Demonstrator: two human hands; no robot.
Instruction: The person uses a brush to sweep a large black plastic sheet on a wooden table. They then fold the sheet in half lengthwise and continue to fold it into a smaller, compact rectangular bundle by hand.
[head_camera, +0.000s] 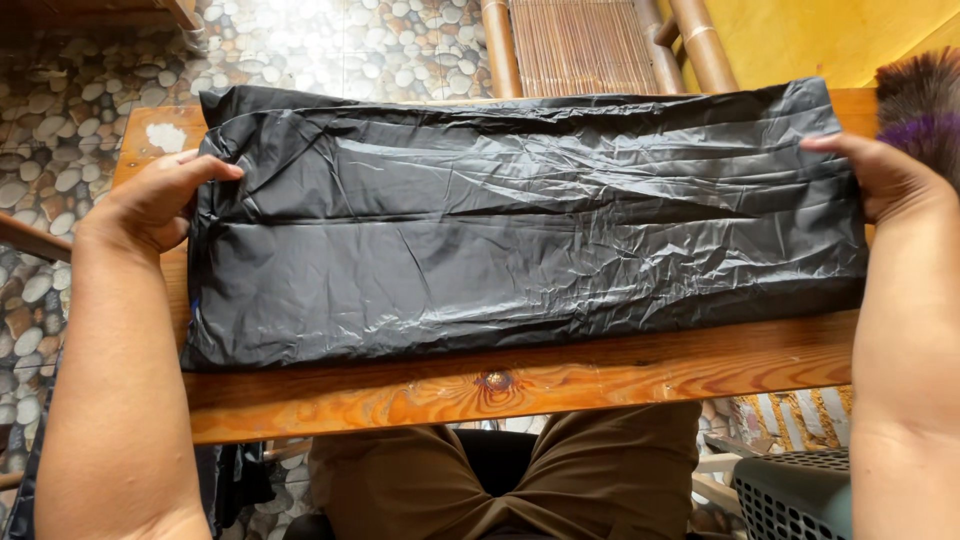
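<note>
A black plastic bag (520, 225), folded into a long wrinkled band, lies flat across a small wooden table (560, 385). My left hand (155, 200) grips the bag's left end, thumb on top near the upper corner. My right hand (885, 175) grips the right end the same way, fingers under the edge. Both forearms reach in from the bottom corners. The bag covers nearly the whole tabletop, leaving a strip of wood along the near edge.
A bamboo chair (590, 45) stands behind the table. A purple-brown feather duster (925, 110) pokes in at the upper right. A dark plastic basket (795, 495) sits at the lower right. Pebble-pattern floor (70, 110) lies to the left. My knees are under the table.
</note>
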